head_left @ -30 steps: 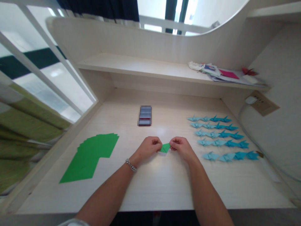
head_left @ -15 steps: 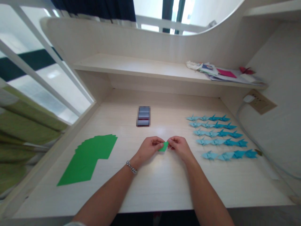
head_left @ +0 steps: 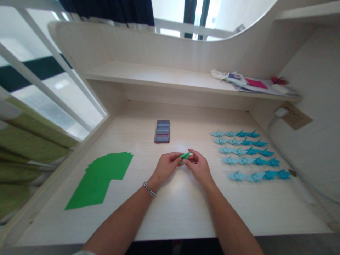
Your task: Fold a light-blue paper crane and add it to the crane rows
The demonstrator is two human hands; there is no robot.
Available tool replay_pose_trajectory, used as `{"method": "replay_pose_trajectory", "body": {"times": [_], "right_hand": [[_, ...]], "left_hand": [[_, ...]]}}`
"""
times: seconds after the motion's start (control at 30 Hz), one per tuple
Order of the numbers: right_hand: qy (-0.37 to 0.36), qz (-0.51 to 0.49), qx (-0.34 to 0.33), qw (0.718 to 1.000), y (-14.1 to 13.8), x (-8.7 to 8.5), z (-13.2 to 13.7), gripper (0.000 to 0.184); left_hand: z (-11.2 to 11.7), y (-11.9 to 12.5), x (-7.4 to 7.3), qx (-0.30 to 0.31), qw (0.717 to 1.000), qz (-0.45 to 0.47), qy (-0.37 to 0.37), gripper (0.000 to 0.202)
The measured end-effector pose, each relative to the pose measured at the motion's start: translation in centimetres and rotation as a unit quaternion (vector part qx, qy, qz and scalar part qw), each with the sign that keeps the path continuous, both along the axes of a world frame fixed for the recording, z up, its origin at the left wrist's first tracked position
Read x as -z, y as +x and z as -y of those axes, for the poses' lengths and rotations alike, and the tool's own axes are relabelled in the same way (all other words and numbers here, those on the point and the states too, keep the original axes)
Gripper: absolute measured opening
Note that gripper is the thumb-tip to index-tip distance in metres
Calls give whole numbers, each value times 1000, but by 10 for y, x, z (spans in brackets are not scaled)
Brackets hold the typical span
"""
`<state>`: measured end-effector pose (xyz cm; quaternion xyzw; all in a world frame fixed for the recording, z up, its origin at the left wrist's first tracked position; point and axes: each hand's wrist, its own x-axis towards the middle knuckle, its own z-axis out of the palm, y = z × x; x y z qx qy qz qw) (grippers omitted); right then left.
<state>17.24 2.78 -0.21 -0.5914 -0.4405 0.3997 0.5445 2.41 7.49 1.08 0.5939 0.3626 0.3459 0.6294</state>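
Between my hands, over the middle of the desk, is a small folded piece of green paper point(head_left: 185, 156), with a flap standing away from the rest. My left hand point(head_left: 168, 165) pinches its left side between thumb and fingers. On the opposite side, my right hand point(head_left: 198, 163) grips it too, thumb low and index finger at the upper tip. Fingers cover part of the folds. To the left lies a fanned stack of green paper sheets point(head_left: 99, 180). Rows of folded blue paper cranes point(head_left: 247, 151), light to darker blue, stand at the right.
A phone-like, pixelated rectangular object point(head_left: 162, 131) lies beyond my hands. Papers point(head_left: 255, 83) rest on the shelf point(head_left: 159, 78) at the back. A cable point(head_left: 287, 159) runs from the wall socket point(head_left: 296, 115) along the desk's right side.
The green paper has gone from lying flat and facing up to tilted, with a flap spread apart. My right thumb has moved inward and its index finger up to the paper's tip.
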Motion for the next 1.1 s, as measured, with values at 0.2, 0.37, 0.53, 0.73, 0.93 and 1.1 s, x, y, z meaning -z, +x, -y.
{"method": "replay_pose_trajectory", "body": {"times": [0.2,0.37,0.53,0.73,0.93,1.1], "right_hand": [[2,68,9,998,-8,0,3,69],[16,63,4,998,-5,1,4,48],[-4,-28,-1,1000,-3,-1,1,29],[-72,-208,-8,975,-2,-5,-1,27],[-43,-106,-4,993,-3,-2,-2,28],[12,-30,52,998,-2,0,-1,27]], "left_hand": [[2,1,-2,-18,999,-17,24,27],[2,2,0,-49,998,-24,16,25],[1,3,3,-67,996,11,-62,24],[1,4,3,-35,981,84,-171,24],[1,2,1,-42,988,72,-131,30],[1,2,0,-28,989,59,-131,31]]}}
